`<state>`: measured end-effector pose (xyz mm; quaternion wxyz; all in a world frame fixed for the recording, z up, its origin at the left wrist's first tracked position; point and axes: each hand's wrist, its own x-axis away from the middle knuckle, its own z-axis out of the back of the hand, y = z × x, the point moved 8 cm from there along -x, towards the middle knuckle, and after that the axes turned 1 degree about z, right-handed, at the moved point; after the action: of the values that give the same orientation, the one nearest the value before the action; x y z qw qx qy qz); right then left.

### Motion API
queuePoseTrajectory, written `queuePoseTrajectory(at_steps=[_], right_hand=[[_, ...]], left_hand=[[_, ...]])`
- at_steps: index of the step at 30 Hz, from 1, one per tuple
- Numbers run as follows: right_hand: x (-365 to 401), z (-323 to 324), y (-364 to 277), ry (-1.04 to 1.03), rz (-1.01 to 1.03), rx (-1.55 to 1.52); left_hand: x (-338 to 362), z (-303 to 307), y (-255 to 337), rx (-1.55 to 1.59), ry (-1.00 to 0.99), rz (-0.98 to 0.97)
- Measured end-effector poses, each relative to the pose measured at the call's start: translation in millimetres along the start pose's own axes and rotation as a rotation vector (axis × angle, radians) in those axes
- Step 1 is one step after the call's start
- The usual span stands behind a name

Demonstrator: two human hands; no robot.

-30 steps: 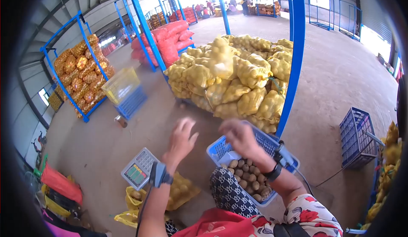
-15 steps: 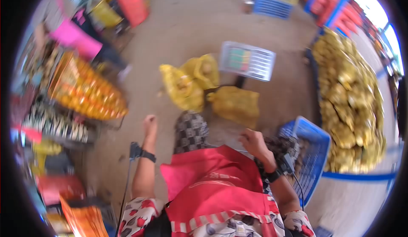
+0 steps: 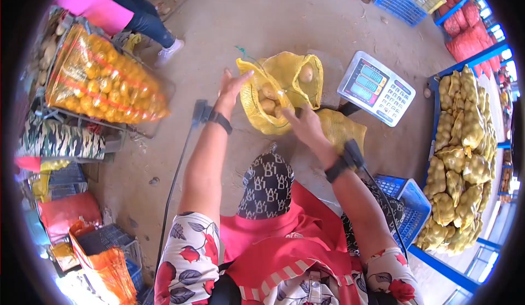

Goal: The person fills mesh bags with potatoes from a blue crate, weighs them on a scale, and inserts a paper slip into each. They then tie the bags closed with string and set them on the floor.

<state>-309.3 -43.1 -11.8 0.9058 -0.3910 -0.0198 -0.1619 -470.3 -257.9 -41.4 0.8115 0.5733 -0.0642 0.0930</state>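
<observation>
My left hand is at the left rim of an open yellow mesh bag, fingers spread. Several round potatoes show inside the bag. On its right side, my right hand reaches in with fingers stretched out, fingertips right at the rim. Against this bag stands a second yellow mesh bag, with a potato visible in its mouth. A third yellow mesh bag lies partly hidden behind my right hand and wrist.
A digital scale display stands right of the bags. A blue crate is by my right side, near stacked full mesh bags. At left are a big orange net bag and a person's leg.
Both hands have moved forward from beside my apron to the open mesh bag. The view has shifted, and the person at left now shows mostly legs.
</observation>
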Motion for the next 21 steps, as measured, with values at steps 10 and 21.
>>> queuePoseTrajectory(at_steps=[10, 21], right_hand=[[29, -47, 23, 0.119, 0.100, -0.249], [145, 171, -47, 0.120, 0.140, -0.812]], left_hand=[[11, -29, -44, 0.867, 0.027, 0.269], [161, -30, 188, 0.848, -0.619, -0.074]])
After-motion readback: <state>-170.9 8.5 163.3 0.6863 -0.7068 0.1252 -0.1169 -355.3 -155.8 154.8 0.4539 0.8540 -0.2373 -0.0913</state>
